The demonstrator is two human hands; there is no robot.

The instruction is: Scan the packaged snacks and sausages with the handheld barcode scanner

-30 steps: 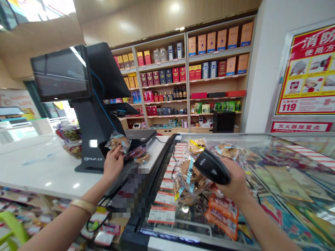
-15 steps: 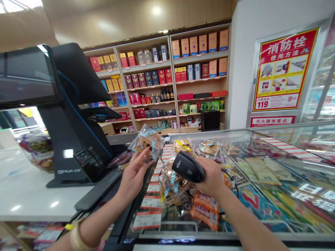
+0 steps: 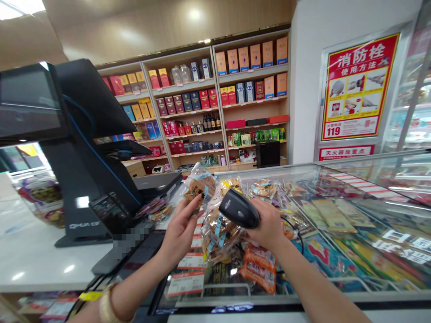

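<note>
My left hand (image 3: 180, 229), with a bracelet at the wrist, has its fingertips at the lower part of a clear packet of a round brown snack (image 3: 202, 185); fingers and thumb close on the packet's edge. My right hand (image 3: 266, 222) is wrapped round the handle of a black barcode scanner (image 3: 238, 209), whose head points left toward that packet. Beneath the scanner lies a pile of similar packets (image 3: 218, 231) with light blue strips. Two more packets, a yellow-marked one (image 3: 230, 185) and a round one (image 3: 265, 189), lie behind. Orange packets (image 3: 259, 268) sit nearest the front.
A black checkout terminal (image 3: 94, 148) stands on the white counter (image 3: 20, 264) at the left. Small packets (image 3: 156, 210) lie beside it. The glass-topped case (image 3: 336, 269) spans the right; stocked shelves (image 3: 254, 67) stand behind.
The view has shifted slightly. My left hand and its packet have moved a little right, closer to the scanner, and the packet now faces the camera more.
</note>
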